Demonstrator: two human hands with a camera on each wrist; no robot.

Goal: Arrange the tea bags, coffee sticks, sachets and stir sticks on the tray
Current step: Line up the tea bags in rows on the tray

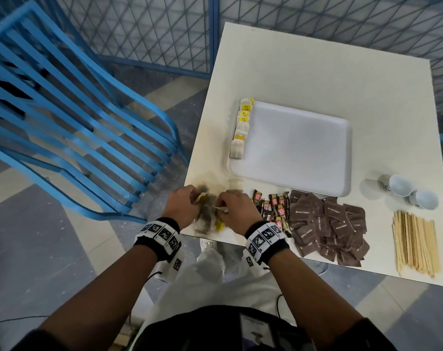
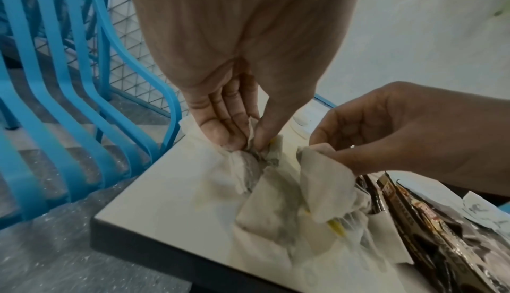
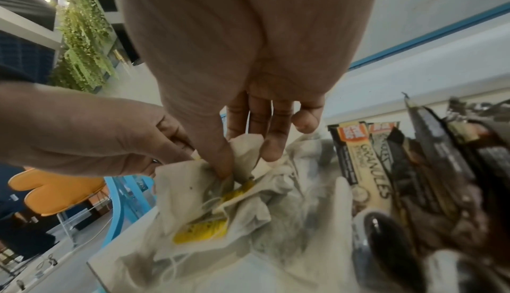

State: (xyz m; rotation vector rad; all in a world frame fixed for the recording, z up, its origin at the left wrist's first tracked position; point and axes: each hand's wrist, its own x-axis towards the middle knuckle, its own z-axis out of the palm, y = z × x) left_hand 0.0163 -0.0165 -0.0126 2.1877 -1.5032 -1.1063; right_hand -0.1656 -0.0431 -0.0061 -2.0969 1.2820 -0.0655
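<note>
A heap of loose white tea bags (image 1: pixel 206 219) with yellow tags lies at the table's near left corner. My left hand (image 1: pixel 183 206) pinches one tea bag (image 2: pixel 248 145) between thumb and fingers. My right hand (image 1: pixel 237 211) pinches another tea bag (image 3: pixel 245 151) by its top, and it hangs over the heap (image 2: pixel 322 186). On the white tray (image 1: pixel 299 145) a row of tea bags (image 1: pixel 242 127) lines the left edge. In front of the tray lie coffee sticks (image 1: pixel 275 209), brown sugar sachets (image 1: pixel 329 224) and wooden stir sticks (image 1: pixel 415 243).
Three white paper cups (image 1: pixel 400 192) lie tipped to the right of the tray. A blue slatted chair (image 1: pixel 71 110) stands close to the table's left side. A blue wire-mesh fence runs behind the table. The table's near edge (image 1: pixel 316 259) is just past my wrists.
</note>
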